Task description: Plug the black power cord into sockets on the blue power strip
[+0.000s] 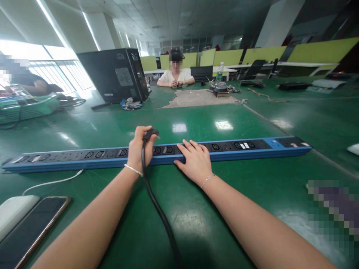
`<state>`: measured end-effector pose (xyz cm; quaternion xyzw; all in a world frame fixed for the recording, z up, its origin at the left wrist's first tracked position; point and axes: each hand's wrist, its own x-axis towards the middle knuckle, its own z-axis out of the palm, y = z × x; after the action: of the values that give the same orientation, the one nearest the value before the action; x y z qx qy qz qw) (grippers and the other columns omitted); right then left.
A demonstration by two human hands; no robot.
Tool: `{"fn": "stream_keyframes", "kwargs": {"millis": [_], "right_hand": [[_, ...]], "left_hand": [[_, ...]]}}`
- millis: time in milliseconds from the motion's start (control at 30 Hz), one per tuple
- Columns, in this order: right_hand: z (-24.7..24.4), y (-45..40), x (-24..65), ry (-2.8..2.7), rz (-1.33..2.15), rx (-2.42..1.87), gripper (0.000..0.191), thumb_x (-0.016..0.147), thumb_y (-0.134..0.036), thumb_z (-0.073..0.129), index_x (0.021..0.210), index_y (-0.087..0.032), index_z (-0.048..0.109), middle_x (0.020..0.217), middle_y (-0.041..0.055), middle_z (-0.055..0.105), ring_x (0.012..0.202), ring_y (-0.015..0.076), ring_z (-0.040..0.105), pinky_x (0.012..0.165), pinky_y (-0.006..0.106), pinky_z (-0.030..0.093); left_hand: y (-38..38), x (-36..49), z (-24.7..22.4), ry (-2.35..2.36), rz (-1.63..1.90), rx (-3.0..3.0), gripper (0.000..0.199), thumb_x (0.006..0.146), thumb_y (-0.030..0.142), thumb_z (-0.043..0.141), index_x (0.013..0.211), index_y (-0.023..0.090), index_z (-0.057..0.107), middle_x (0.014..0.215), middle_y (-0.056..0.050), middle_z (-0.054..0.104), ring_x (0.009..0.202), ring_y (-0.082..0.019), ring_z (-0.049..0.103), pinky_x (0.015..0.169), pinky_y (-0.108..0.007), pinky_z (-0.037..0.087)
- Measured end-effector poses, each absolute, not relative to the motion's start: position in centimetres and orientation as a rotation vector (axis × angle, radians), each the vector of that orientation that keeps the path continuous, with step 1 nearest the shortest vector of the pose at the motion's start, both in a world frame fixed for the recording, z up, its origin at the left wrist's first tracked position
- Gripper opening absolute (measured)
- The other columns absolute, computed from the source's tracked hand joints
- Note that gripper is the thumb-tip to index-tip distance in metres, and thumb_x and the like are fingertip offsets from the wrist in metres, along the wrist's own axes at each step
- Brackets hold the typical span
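A long blue power strip [241, 153] with black sockets lies across the green table in front of me. My left hand [139, 147] is closed around a black power plug [151, 133], held just above the strip's middle. From the plug a thick black cable [157, 203] runs down toward me between my forearms. My right hand [196, 160] lies on the strip right of the plug, fingers spread over its top and the thumb at the front edge. The plug's prongs are hard to make out.
At the lower left lie a phone [36, 228] and a white power bank [17, 213] with a white cable [53, 182]. A black computer case [109, 76], gloves [131, 104] and a green basket [30, 108] stand farther back. Another person [176, 74] sits across the table.
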<state>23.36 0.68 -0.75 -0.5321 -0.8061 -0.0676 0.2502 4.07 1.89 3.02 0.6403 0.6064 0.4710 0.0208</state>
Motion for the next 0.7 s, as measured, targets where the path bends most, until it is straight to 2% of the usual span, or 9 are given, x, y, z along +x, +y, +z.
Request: {"fn": "stream_keyframes", "kwargs": {"millis": [267, 400, 700], "right_hand": [[-0.7, 0.6, 23.3, -2.203, -0.208, -1.446, 0.048, 0.08, -0.043, 0.058, 0.126, -0.029, 0.054, 0.137, 0.0052, 0.049, 0.126, 0.0256, 0.039, 0.1, 0.044, 0.028], [-0.8, 0.6, 23.3, -2.203, -0.21, -1.441, 0.048, 0.08, -0.043, 0.058, 0.125, -0.029, 0.054, 0.137, 0.0052, 0.049, 0.126, 0.0253, 0.039, 0.1, 0.044, 0.027], [-0.9, 0.7, 23.3, -2.183, -0.215, -1.441, 0.047, 0.079, -0.043, 0.058, 0.124, -0.029, 0.055, 0.135, 0.0053, 0.051, 0.126, 0.0256, 0.039, 0.1, 0.044, 0.027]], "left_hand": [[2.3, -4.2, 4.9, 1.922, 0.979, 2.084, 0.032, 0.075, 0.044, 0.052, 0.098, 0.023, 0.057, 0.091, -0.003, 0.068, 0.084, -0.021, 0.062, 0.076, -0.034, 0.049], [2.3, -4.5, 4.5, 1.768, 0.831, 2.187, 0.037, 0.075, 0.048, 0.052, 0.101, 0.023, 0.055, 0.097, -0.005, 0.069, 0.088, -0.022, 0.064, 0.08, -0.035, 0.048], [2.4, -3.2, 3.9, 1.689, 0.697, 2.235, 0.037, 0.079, 0.048, 0.049, 0.107, 0.024, 0.051, 0.091, -0.003, 0.071, 0.082, -0.02, 0.066, 0.076, -0.032, 0.049]]}}
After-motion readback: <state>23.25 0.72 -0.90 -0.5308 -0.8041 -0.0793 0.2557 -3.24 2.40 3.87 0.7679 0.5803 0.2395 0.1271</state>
